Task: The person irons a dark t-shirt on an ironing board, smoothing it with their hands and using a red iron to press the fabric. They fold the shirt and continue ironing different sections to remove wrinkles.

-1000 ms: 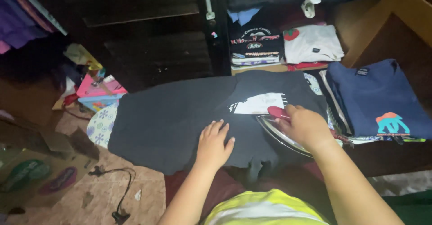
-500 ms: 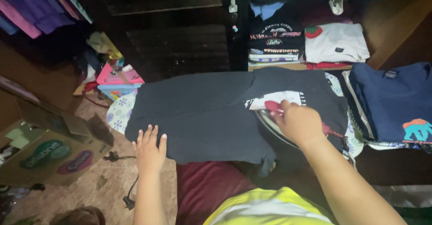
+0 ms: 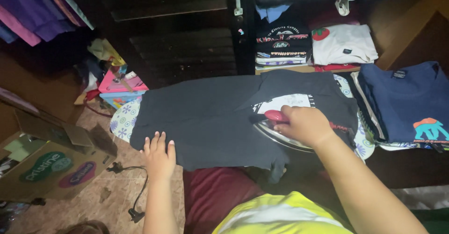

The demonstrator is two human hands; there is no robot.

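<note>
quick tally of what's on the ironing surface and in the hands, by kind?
Black t-shirt spread out, left hand on its hem: 1
Iron with red handle, in right hand: 1
Navy t-shirt, folded: 1
Total: 3

The ironing board [image 3: 122, 120], its floral-patterned cover showing at the left end and again at the right end, is carrying a black T-shirt [image 3: 206, 117] spread flat across it. An iron [image 3: 280, 133] with a red handle is resting on the shirt's right half, just below a white print. To the right, a stack of folded shirts topped by a navy T-shirt [image 3: 402, 100] is lying beside the board. Behind, a shelf [image 3: 299, 69] is holding folded dark shirts [image 3: 283, 44] and a white folded shirt [image 3: 343, 44]. The tiled floor [image 3: 93, 201] is bearing a cardboard box [image 3: 51, 168] and a black cord [image 3: 133, 192].
</note>
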